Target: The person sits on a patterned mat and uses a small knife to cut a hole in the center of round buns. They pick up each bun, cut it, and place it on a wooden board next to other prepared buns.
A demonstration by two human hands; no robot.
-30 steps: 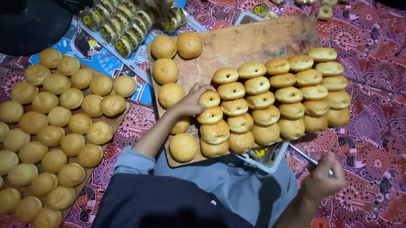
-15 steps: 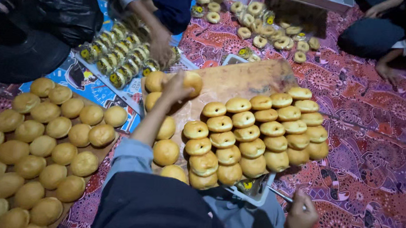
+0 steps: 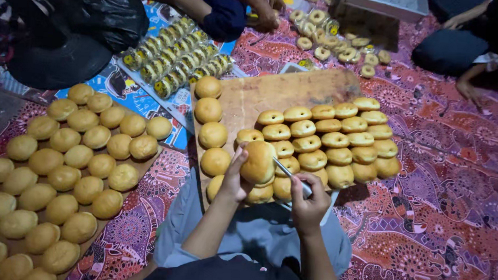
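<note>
Two hands busy: my left hand [image 3: 236, 177] grasping bun [image 3: 258, 162] above wooden board [image 3: 263, 95]; right hand [image 3: 308, 201] clenched on knife [image 3: 290, 175], tip at bun. Risk: blade slipping toward left fingers if bun squashes.

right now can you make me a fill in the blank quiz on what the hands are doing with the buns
1. The left hand holds up one ____.
2. The right hand points a thin metal ____ at it.
3. The rows of buns lie on a ____ board.

Missing words: bun; blade; wooden
</note>
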